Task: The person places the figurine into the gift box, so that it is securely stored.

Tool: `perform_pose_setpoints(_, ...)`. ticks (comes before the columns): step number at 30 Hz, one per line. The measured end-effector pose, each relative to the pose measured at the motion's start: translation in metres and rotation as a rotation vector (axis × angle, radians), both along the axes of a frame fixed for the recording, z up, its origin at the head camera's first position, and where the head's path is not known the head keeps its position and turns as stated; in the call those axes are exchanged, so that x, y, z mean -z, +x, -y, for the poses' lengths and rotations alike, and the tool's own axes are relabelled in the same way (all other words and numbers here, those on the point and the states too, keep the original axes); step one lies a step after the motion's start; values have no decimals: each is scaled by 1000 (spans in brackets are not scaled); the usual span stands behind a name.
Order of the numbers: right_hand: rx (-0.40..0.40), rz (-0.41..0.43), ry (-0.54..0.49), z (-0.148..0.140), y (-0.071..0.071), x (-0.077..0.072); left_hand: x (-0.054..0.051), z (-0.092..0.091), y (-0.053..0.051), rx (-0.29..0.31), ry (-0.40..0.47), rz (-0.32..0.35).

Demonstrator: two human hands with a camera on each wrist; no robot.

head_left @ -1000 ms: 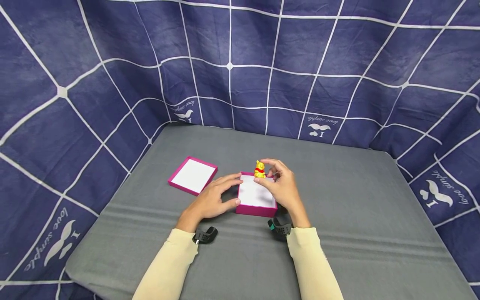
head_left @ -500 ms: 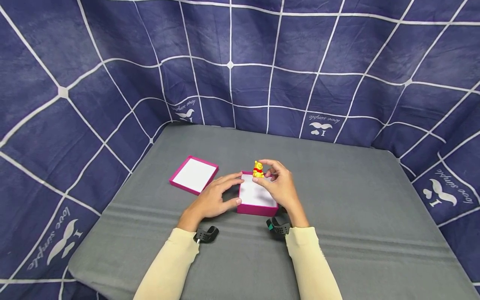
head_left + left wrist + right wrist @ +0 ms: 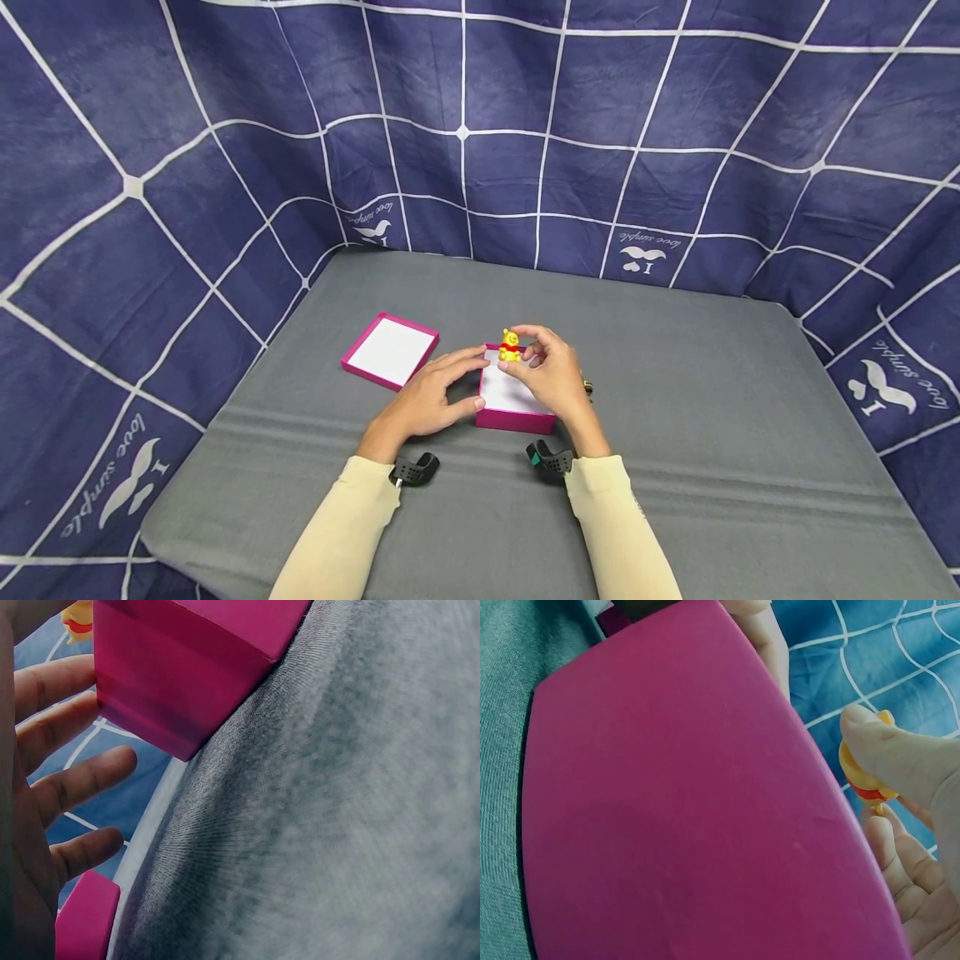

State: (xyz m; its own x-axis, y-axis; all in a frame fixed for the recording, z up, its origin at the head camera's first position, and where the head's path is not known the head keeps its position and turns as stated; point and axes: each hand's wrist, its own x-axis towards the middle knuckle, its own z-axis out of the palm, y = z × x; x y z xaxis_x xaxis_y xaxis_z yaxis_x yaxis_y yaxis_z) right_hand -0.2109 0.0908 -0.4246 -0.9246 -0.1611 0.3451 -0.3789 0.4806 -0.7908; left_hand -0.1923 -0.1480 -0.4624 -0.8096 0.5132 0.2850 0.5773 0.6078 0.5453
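Note:
A small yellow bear figurine point(image 3: 509, 346) in a red shirt sits upright between the thumb and fingertips of my right hand point(image 3: 551, 375). That hand holds it above the far part of a magenta box point(image 3: 516, 420) with a white inside. In the right wrist view, the thumb presses on the figurine point(image 3: 864, 774), beyond the box's wall point(image 3: 690, 787). My left hand point(image 3: 427, 398) rests at the box's left side with fingers extended. From the left wrist, two fingertips meet the edge of the box point(image 3: 165, 675), while the other fingers spread apart from it.
A matching magenta lid point(image 3: 390, 350), white side up, lies left of the box. Just right of my right hand, a small black and yellow thing point(image 3: 588, 387) is mostly hidden. Grey cloth point(image 3: 712, 400) covers the table; a blue gridded curtain point(image 3: 562, 167) surrounds it.
My right hand has shifted slightly left and nearer, carrying the figurine over the box. The black and yellow thing shows more beside it. My left hand stays at the box.

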Motion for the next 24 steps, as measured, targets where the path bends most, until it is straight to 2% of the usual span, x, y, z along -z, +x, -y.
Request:
perform_pose_setpoints(9, -17, 32, 41, 6, -1, 2, 3, 3, 0, -24, -7, 0)
perform_pose_setpoints(24, 44, 171, 43, 14, 4, -6, 3, 0, -1, -16, -1, 11)
